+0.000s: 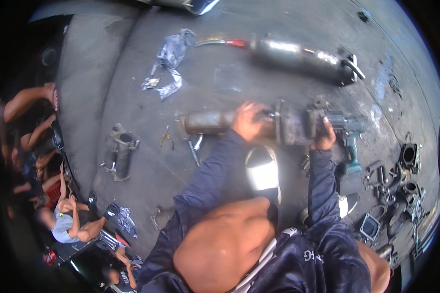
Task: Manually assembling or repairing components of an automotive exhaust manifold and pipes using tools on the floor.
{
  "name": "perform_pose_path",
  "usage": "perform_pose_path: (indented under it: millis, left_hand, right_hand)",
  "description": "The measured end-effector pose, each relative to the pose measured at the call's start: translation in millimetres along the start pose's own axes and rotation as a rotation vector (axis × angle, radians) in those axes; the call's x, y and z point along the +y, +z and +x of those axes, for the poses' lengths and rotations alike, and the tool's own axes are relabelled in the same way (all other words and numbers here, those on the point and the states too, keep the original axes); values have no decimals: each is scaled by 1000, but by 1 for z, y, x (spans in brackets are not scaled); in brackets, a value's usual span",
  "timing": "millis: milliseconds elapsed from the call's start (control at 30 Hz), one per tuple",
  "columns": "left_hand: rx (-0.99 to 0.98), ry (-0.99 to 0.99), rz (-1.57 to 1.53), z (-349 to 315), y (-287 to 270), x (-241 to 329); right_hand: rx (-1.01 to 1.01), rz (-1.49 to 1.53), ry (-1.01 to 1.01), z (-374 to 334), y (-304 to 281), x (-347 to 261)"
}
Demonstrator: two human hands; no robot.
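Note:
In front of me a long metal cylinder (205, 122), brownish along its left part, lies across the floor and meets a wide dark flanged housing (293, 126). My left hand (248, 122), smeared by motion, rests on the cylinder beside the flange, its fingers curled toward a bolt-like piece; what they grip cannot be made out. At the housing's right end my right hand (324, 136) is closed around its edge. Right beside that hand lies a dark and teal cordless impact wrench (351, 146), its nose toward the housing.
Beyond lies another dark cylinder (298, 53) with a red-ended braided hose. A crumpled rag (173, 56), pliers (166, 138) and a metal part (120, 151) are left. Several metal parts (386, 185) crowd the right. People (73, 219) sit at far left.

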State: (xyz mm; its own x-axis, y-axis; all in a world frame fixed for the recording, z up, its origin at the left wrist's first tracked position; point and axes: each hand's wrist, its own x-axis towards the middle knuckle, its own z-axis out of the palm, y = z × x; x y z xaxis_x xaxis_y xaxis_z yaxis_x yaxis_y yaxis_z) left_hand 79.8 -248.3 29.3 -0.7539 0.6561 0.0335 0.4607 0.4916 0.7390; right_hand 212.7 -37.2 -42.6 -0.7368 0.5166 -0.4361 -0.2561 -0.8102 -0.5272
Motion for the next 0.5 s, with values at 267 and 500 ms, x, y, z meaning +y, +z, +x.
perform_pose_path:
  millis: [267, 500]
  left_hand:
    - [95, 45, 56, -5, -2, 21]
    - [113, 160, 204, 6, -7, -15]
  right_hand:
    - [79, 118, 114, -8, -4, 16]
    - [176, 59, 36, -5, 35, 21]
